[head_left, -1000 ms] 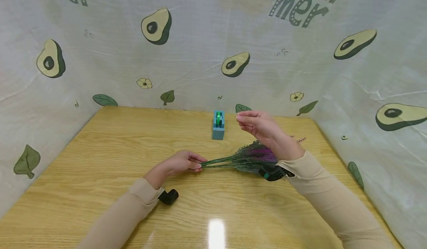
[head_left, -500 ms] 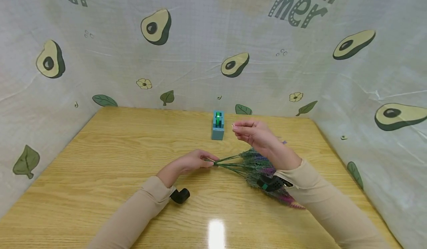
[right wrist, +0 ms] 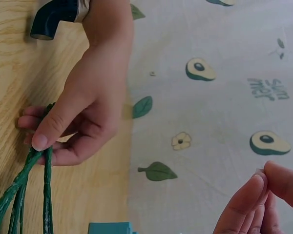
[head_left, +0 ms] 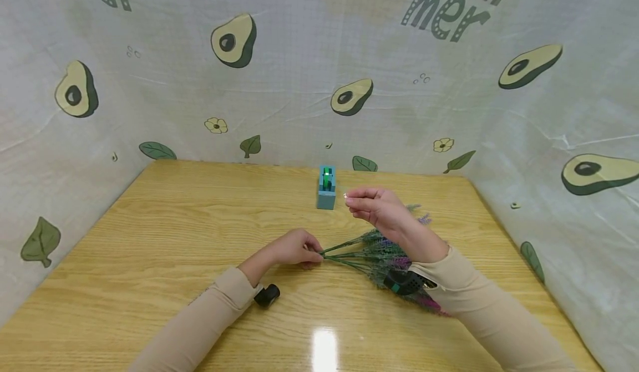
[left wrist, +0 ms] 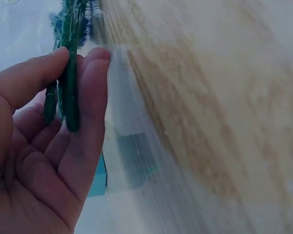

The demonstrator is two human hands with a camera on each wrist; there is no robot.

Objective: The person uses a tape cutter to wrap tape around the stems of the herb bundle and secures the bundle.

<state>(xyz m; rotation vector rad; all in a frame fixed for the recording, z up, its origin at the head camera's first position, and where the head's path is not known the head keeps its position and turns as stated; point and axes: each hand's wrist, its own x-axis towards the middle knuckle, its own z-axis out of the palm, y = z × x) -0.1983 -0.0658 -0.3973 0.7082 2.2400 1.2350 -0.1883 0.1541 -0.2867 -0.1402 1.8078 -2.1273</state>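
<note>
My left hand (head_left: 298, 248) pinches the green stem ends of a bunch of artificial lavender (head_left: 369, 254) between thumb and fingers. In the left wrist view the cut stem ends (left wrist: 71, 112) stick out below the thumb. The purple and green flower heads spread to the right over the table, partly hidden by my right forearm. Raised above them, my right hand (head_left: 381, 212) pinches a tiny clear piece of tape (head_left: 345, 195) at its fingertips, apart from the stems. Behind the hands stands a blue tape dispenser (head_left: 326, 199) with a green roll.
The wooden table (head_left: 199, 211) meets a hanging cloth (head_left: 289, 106) printed with avocados and leaves at the back and both sides. A black wrist camera (head_left: 267, 295) juts out below my left sleeve, close over the table.
My left hand has moved right with the stems, and the flower heads have fanned out and swung toward the front. My right hand has come down and slightly left, still pinching the tape.
</note>
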